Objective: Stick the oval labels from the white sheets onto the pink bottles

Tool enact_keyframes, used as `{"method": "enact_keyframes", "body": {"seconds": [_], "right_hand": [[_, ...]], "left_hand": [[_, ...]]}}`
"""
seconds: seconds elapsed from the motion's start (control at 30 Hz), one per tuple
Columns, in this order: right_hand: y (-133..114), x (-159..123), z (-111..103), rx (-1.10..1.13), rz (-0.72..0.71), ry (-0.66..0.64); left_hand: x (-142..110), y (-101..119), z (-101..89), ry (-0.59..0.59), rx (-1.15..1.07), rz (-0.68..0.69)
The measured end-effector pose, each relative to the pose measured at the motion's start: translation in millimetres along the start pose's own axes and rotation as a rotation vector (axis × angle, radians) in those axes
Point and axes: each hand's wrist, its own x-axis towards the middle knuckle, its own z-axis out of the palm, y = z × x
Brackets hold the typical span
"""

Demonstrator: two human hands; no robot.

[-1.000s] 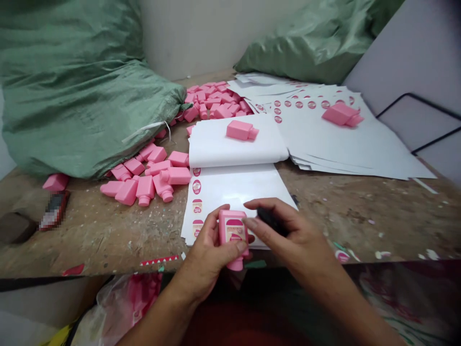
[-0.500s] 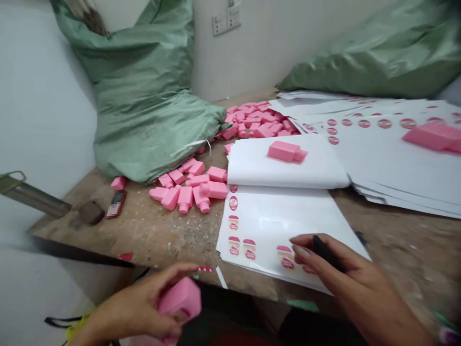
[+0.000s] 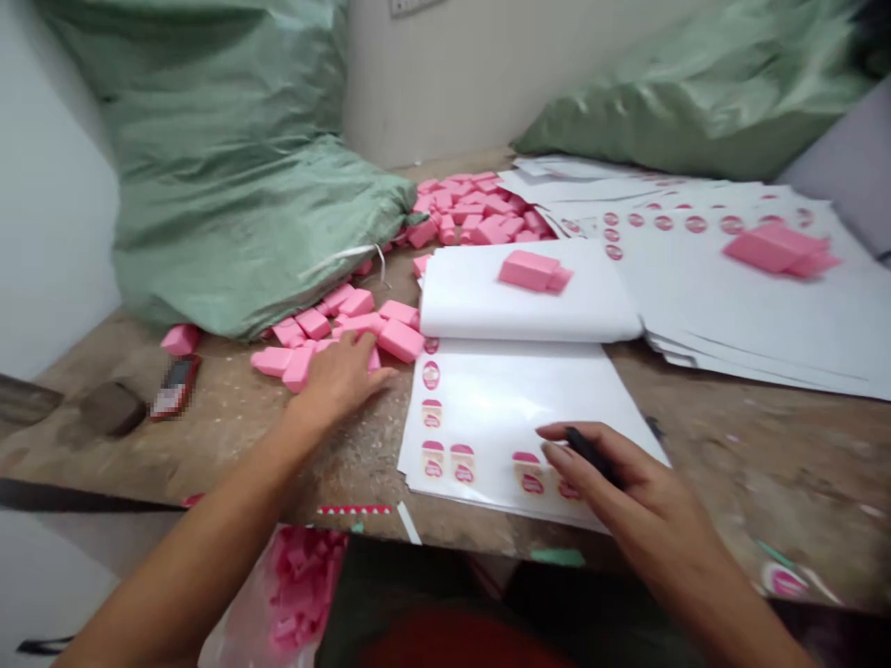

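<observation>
My left hand [image 3: 344, 369] reaches over a cluster of small pink plastic bottles [image 3: 402, 340] left of the sticker sheets, thumb and fingers apart. Its fingertips are on or just above the bottles; contact is hard to make out. In my right hand [image 3: 640, 482] is a black pen-like tool [image 3: 590, 455], its far end hidden by the palm. Thumb and index tip are close together over the lower edge of the white sticker sheet [image 3: 508, 399]. Pink-and-cream labels [image 3: 462, 463] remain along that sheet's left and lower edges. Its upper part is folded back, with one pink bottle [image 3: 533, 271] lying on it.
A green sack [image 3: 229, 213] spills bottles at the back left; another green sack [image 3: 696, 102] lies behind stacked sheets [image 3: 752, 315]. One pink bottle [image 3: 780, 249] rests there. A phone [image 3: 174, 388] sits at left. Below the table edge, a bag [image 3: 303, 584] holds pink bottles.
My left hand has let go of the pink bottle it held below the table edge and moved up to the bottle cluster. My right hand keeps the black tool over the sheet.
</observation>
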Motion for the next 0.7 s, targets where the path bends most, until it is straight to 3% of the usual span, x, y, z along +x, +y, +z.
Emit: {"method": "enact_keyframes", "body": {"seconds": [0.1,0.2,0.27,0.33,0.4,0.5,0.57,0.7], "right_hand": [[-0.6,1.4,5.4,-0.075,-0.028,-0.047],[-0.5,2.4,12.5,-0.21,-0.089,-0.134],[0.0,2.2,18.1,-0.292,-0.163,-0.15],[0.5,1.7,24.0,-0.353,-0.254,-0.137],[0.3,1.6,29.5,-0.405,-0.336,-0.121],[-1.8,2.0,35.0,-0.489,-0.41,-0.103],[-4.1,2.3,36.7,-0.545,-0.419,-0.096],[-8.3,2.7,36.9,-0.601,-0.418,-0.11]], "left_hand": [[3.3,-0.6,-3.1,0.018,-0.009,-0.045],[-10.4,-5.1,-5.8,0.09,-0.071,-0.084],[-27.7,-3.3,-3.8,0.204,-0.416,-0.116],[-45.9,6.3,2.2,0.241,-1.001,-0.194],[-59.8,22.8,11.3,0.092,-1.539,-0.308],[-66.8,49.7,26.5,-0.198,-1.98,-0.456],[-65.0,62.1,35.0,-0.252,-2.063,-0.532],[-60.7,69.8,43.7,-0.24,-2.047,-0.629]]}}
